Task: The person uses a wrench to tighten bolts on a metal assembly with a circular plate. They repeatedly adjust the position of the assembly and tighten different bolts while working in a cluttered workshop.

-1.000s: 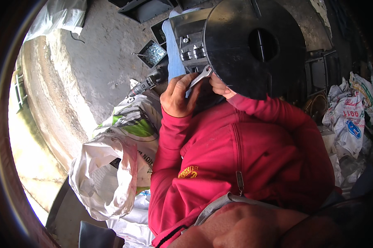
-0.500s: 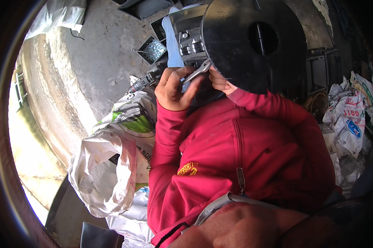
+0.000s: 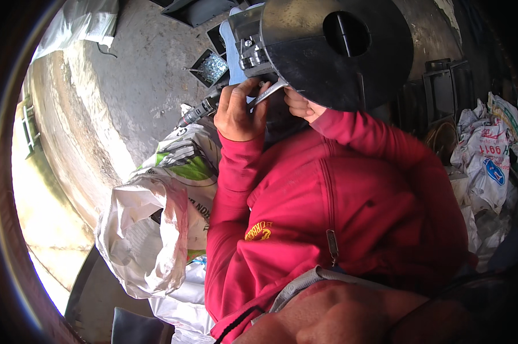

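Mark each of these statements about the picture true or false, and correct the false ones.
1. The left hand rests on a flat metal wrench. True.
2. The person wears a blue jacket. False: the zipped jacket is red.
3. A round dark metal disc with a hole in it sits above the hands. True.
4. The right hand lies far from the work, on the floor. False: it is close beside the left hand, under the disc's edge.
5. Printed white sacks lie beside the left sleeve. True.
6. The floor is covered in green grass. False: it is bare grey concrete.
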